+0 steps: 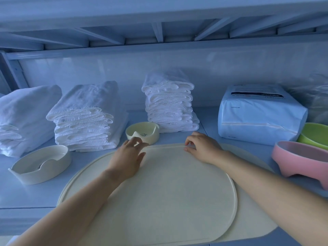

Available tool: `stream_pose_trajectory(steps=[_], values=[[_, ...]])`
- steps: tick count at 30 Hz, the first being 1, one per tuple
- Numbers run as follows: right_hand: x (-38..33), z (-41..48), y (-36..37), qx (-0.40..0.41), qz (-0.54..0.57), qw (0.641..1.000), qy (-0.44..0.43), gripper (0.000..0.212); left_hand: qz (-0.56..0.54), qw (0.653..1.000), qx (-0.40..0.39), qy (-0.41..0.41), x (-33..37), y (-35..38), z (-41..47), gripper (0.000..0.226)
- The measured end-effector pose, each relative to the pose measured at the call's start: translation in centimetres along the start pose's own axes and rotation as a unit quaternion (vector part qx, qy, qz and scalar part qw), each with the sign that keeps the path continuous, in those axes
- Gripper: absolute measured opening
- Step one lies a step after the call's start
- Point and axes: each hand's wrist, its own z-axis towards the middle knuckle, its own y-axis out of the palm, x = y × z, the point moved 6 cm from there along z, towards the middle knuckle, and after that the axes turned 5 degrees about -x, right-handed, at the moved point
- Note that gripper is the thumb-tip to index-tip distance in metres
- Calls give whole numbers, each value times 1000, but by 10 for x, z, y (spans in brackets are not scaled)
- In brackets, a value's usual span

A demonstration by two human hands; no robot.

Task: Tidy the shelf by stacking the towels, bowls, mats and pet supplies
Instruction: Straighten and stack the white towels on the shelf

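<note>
Lining up the top mat [168, 189] with the bottom mat [253, 213].
Left hand [128, 158] lies flat, right hand [202, 148] pinches the far edge; a slow slide should match the edges.

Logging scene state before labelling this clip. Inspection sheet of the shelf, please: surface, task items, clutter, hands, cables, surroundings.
Surface: pale shelf board carrying all items.
Job's things: top mat lies offset on lower mat; left towel stack, middle towel stack, right towel stack at the back; small cream bowl behind the mats; large cream bowl left; pink bowl and green bowl right; white bag at back right.
Clutter: clear plastic bag far right, contents unclear.
Hands: left hand rests open on top mat; right hand pinches its far rim.
Cables: nothing seen.
Surroundings: upper shelf frame overhead, pale back panel.
</note>
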Motion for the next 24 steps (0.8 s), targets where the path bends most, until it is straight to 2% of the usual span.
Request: stream_pose_trajectory(steps=[3,5,7,14,19,24], values=[[5,0,3,-14,34,999,28,19,-127,983,-110,80,20,15,-3,39],[7,1,5,-17,50,998,39,15,-107,973,-188,77,23,28,-5,45],[10,3,7,-19,58,997,51,14,-76,970,-224,61,19,35,-5,49],[13,6,5,16,43,996,77,11,-65,970,-230,42,26,36,0,52],[18,2,3,14,31,997,70,8,-86,974,-196,72,33,26,7,50],[22,-7,-12,32,-5,998,57,26,-108,975,-161,110,57,16,29,45]])
